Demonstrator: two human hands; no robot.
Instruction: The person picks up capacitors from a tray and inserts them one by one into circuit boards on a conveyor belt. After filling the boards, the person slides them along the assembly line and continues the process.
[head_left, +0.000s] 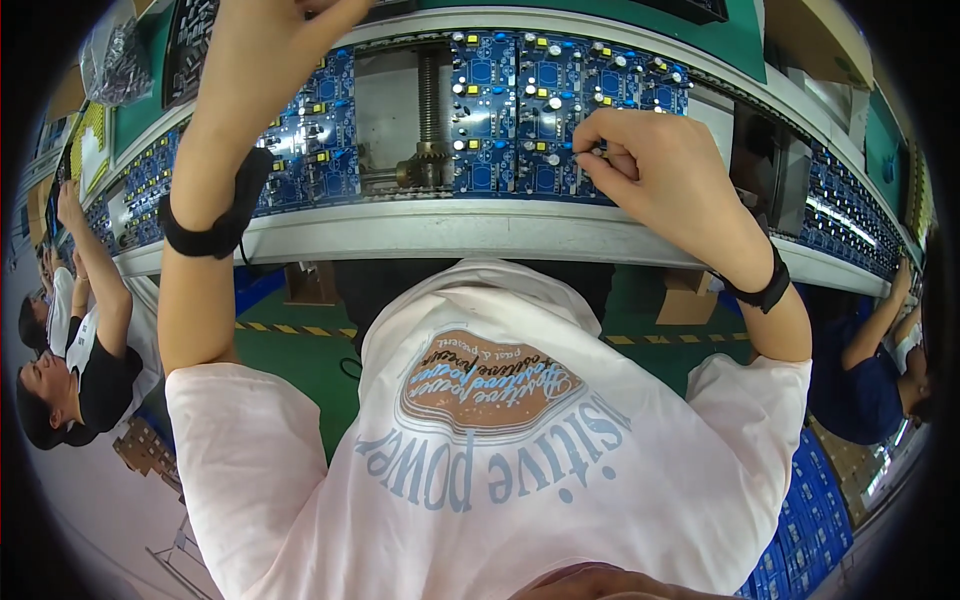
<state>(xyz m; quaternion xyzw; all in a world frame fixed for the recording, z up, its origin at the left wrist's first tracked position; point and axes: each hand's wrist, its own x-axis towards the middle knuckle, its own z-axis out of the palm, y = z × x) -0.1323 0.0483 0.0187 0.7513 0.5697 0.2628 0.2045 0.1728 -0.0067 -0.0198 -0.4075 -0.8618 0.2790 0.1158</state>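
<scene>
My right hand (pixel 672 178) is over a blue circuit board panel (pixel 485 120) on the conveyor. Its thumb and index finger are pinched together close to the board's surface; whatever is between them is too small or hidden to name. The panel carries yellow blocks, white-topped round parts and small blue parts. Up at the top edge, my left hand (pixel 270 45) reaches past another blue circuit board panel (pixel 325 130). Most of its fingers are cut off by the picture's edge, so its grip is hidden. Black bands circle both wrists.
Between the panels, a threaded shaft (pixel 429 95) with a gear shows in the conveyor. A metal rail (pixel 420 232) runs along the near side. Beside my left hand are a black tray (pixel 185 50) of small parts and a plastic bag (pixel 118 60). People work at both sides.
</scene>
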